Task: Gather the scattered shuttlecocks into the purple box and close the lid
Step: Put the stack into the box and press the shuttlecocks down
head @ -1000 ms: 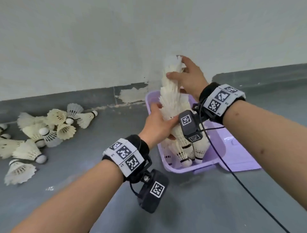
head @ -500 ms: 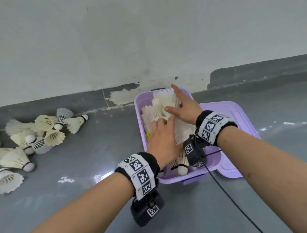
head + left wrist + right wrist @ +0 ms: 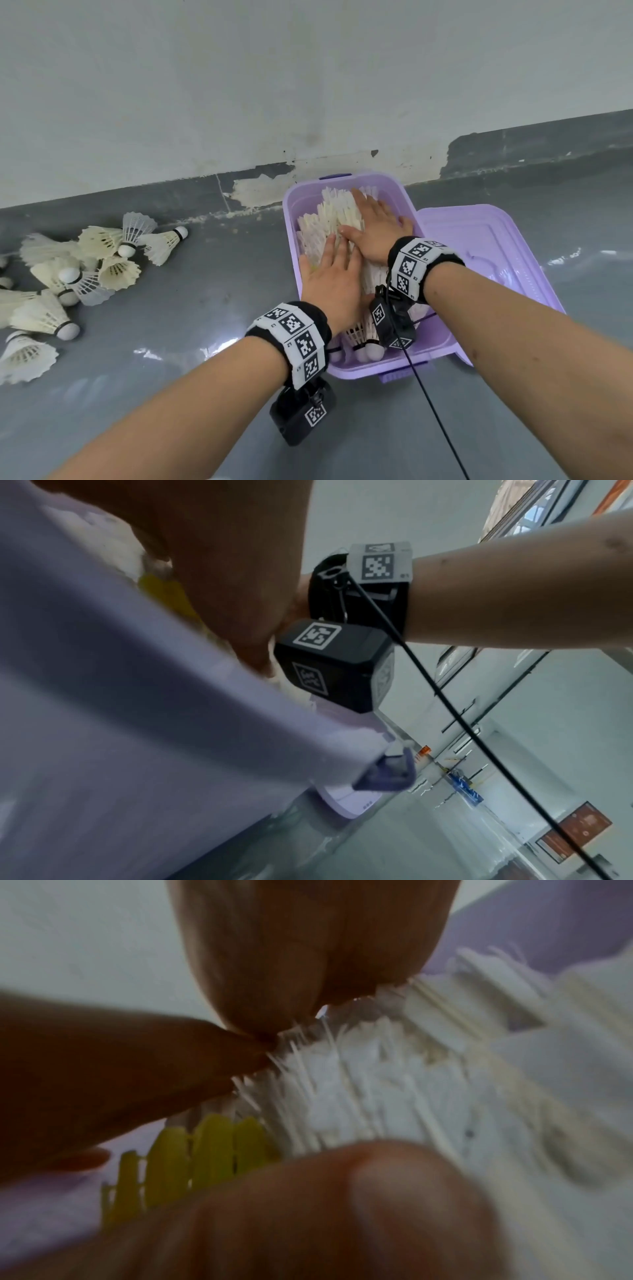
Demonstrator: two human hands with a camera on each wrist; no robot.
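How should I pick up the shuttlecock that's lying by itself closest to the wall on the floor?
Probably best to pinch that shuttlecock by its round white tip, coming from above and from the right. It lies on its side with the tip pointing right, away from the pile, so that end is free. The tip looks solid; the feather skirt would likely bend.

Open purple box (image 3: 431,346) packed with white shuttlecocks (image 3: 329,219), lid (image 3: 486,246) beside it, loose shuttlecocks (image 3: 102,260) scattered left
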